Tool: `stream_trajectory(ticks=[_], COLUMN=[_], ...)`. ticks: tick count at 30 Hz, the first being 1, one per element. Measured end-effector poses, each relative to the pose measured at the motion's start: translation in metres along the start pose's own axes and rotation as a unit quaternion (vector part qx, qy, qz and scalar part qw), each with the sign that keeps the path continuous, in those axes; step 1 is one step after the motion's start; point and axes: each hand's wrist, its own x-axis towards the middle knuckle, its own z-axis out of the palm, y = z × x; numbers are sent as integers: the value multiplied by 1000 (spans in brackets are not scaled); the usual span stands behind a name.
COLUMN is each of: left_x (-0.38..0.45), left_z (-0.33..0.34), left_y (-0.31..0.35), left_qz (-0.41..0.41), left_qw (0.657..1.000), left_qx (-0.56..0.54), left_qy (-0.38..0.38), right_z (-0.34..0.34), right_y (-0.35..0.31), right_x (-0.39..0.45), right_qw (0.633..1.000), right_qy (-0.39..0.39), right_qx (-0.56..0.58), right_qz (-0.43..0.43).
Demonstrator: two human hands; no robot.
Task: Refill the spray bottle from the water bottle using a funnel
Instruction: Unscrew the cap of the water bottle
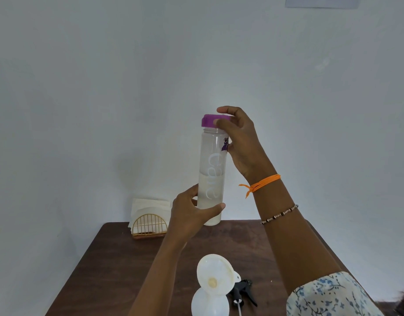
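A tall clear water bottle (212, 169), about half full, is held upright in the air above the table. My left hand (191, 213) grips its lower part. My right hand (239, 137) has its fingers curled round the purple cap (209, 121) at the top. At the near table edge stands a white spray bottle (209, 303) with a white funnel (215, 273) sitting in its neck. The black spray trigger head (243, 293) lies on the table just right of it.
A brown wooden table (118, 258) stands against a pale wall. A gold wire napkin holder (149, 221) with white napkins sits at the back left corner of the table.
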Motion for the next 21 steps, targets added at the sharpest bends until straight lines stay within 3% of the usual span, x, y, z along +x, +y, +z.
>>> stream_trajectory(ticks=[4,10,17,21], left_x=[-1,-1,-2,-2], left_z=[-2,-5,-5,-4], left_y=[4,7,6,6], left_qz=[6,13,7,9], left_qw=[1000,1000,1000,1000], left_qx=[-3,11,5,5], left_qy=[-5,-4,-7,-7], right_z=[2,7,5,8], right_y=[-6,-3,-10,-6], right_x=[0,-1,-3,-1], right_qw=[999,999,999,999], right_qy=[-16,23,-20,5], right_qx=[46,-44,45,-38], right_qz=[1,-8,-2,-3])
